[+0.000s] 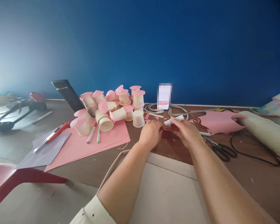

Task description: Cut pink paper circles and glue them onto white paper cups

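My right hand (186,131) grips a white glue stick (177,119) with blue print between thumb and fingers, tilted above the table. Just to its left, my left hand (151,133) has its fingers curled down close to the tabletop; whatever they hold, if anything, is hidden. An upturned paper cup (138,119) stands beside the left hand. Behind the hands lie pink paper scraps (151,117) and a white marker (156,115). Further left is a cluster of paper cups, several with pink paper pieces (139,92) on their bases.
Black-handled scissors (224,152), a cut pink sheet (220,122) and a long stack of cups (266,132) lie right. A phone (164,96) stands against the blue wall. Pink sheets (107,144), a red cutter (53,134) and a dark bottle (67,95) are left.
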Motion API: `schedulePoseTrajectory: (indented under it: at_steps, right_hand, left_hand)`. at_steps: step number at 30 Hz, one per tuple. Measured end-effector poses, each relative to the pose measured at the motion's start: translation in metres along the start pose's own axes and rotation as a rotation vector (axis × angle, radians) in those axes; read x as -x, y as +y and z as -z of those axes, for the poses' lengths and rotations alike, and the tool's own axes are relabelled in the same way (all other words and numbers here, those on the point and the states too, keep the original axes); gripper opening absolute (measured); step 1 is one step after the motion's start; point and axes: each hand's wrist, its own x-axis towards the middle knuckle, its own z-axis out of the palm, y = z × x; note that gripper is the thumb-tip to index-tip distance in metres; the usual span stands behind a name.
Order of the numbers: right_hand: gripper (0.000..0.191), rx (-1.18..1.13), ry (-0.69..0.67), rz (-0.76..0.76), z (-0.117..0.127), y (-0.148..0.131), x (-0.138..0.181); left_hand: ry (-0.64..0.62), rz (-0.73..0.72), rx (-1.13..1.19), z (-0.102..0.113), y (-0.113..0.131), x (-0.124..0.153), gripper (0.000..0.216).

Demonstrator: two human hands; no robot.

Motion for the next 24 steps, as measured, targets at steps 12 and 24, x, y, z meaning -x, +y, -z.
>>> schedulePoseTrajectory:
  at_steps: [12, 24]
  right_hand:
    - [0.008, 0.036, 0.012, 0.003, 0.000, 0.006, -0.005]
    - [0.015, -0.085, 0.052, -0.027, -0.008, 0.004, -0.002]
  left_hand:
    - [-0.284, -0.012, -0.064, 0.000, 0.003, 0.004, 0.021]
    - [-0.139, 0.230, 0.070, -0.011, 0.006, 0.000, 0.033]
